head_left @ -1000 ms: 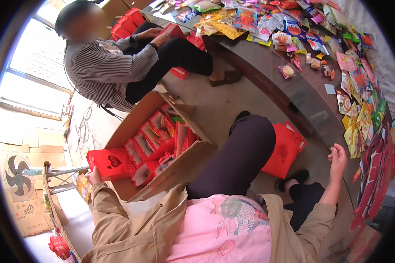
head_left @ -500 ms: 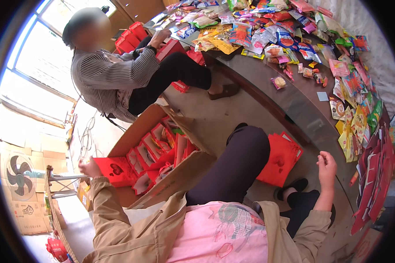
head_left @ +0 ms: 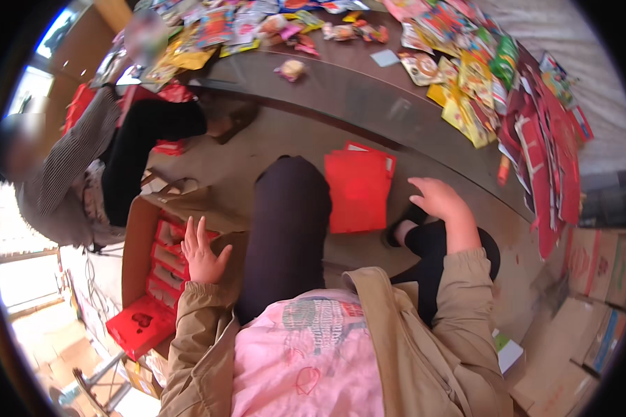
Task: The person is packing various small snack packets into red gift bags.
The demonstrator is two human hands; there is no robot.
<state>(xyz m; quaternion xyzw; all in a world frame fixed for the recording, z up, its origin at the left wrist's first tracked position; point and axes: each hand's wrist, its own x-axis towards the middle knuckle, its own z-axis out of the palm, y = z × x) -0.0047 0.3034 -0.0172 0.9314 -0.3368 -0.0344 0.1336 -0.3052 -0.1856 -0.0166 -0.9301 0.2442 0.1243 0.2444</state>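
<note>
Both empty as I watch, left hand [head_left: 203,257] spread by the carton [head_left: 137,243], farther from the red box [head_left: 142,325] now, right hand [head_left: 443,201] loosely open, nearer the red stack [head_left: 358,191] by the knee [head_left: 292,191]

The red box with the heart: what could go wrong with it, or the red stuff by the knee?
The red box seems to stick out past the edge of the carton, so a bump might tip it off. The red stack beside the knee lies close to a shoe, so a foot could knock it.
</note>
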